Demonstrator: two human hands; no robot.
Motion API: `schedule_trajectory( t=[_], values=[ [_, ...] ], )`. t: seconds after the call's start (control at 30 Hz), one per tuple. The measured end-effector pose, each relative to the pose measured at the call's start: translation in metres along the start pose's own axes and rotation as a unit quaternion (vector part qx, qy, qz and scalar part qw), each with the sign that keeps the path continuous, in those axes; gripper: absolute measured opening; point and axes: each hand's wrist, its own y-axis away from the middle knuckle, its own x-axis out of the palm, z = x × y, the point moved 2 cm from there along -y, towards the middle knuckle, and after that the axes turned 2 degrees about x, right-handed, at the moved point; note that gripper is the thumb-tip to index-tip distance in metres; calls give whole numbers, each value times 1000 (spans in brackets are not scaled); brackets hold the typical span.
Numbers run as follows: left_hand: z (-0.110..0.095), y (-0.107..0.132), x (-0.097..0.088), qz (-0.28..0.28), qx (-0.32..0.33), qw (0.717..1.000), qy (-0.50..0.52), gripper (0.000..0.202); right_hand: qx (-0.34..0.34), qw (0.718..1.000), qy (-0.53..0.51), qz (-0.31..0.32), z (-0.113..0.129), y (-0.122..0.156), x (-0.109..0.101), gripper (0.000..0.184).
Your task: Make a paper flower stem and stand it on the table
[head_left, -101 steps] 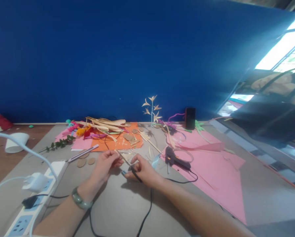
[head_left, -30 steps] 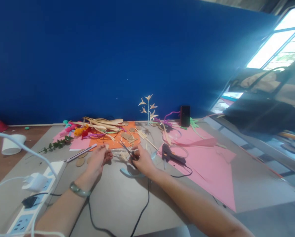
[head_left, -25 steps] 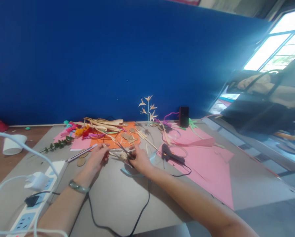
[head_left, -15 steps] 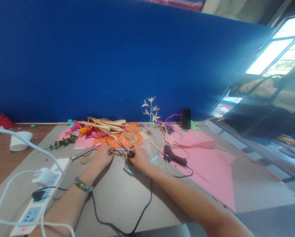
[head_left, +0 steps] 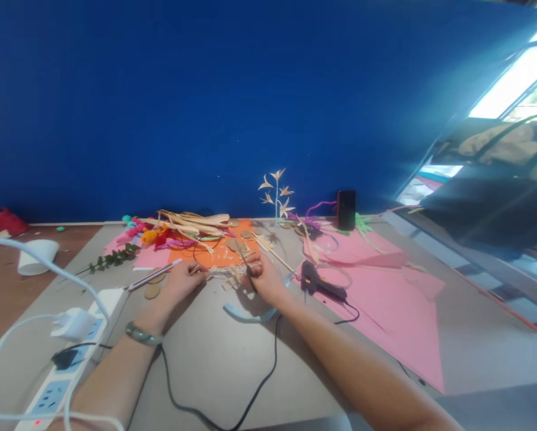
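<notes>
My right hand [head_left: 268,281] is closed around a pair of dark-handled scissors [head_left: 249,273], whose blades point up and left. My left hand [head_left: 182,282] pinches a small pale strip [head_left: 195,269], perhaps dried husk, between thumb and fingers. Between the two hands, pale scraps [head_left: 232,279] lie on the grey board and along the edge of an orange sheet [head_left: 212,258]. A light-blue strip [head_left: 243,315] curves on the board below my right hand. Behind the hands stands a stem with several husk flowers [head_left: 277,193].
A black glue gun [head_left: 322,284] lies on pink paper [head_left: 398,311] at the right, near an upright phone [head_left: 346,209]. Husk strips [head_left: 196,222] lie at the back. At the left are a power strip [head_left: 55,392], a pen [head_left: 154,275] and a white cup [head_left: 38,256].
The scissors have moved slightly right, away from my left hand, and their blades have swung more upright. My left hand stays near its place with the strip. The view has shifted slightly.
</notes>
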Motion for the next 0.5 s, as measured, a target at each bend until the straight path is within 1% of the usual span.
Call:
schedule_trajectory(
  t=[0.07,0.13,0.23,0.33,0.4,0.5],
  values=[
    [-2,2,0,11,-17,991,130,18,17,999,-33,8,2,1,-1,41],
    [-5,4,1,29,-32,971,237,22,33,997,-63,19,3,1,0,44],
    [-9,7,5,76,-62,935,340,27,44,994,-96,26,4,2,2,45],
    [-14,12,12,111,-84,915,378,31,46,991,-122,29,5,4,5,45],
    [-16,15,17,127,-96,911,380,33,50,987,-146,38,7,6,7,47],
    [-20,19,25,154,-90,906,383,30,53,982,-173,55,8,9,10,51]
  ],
)
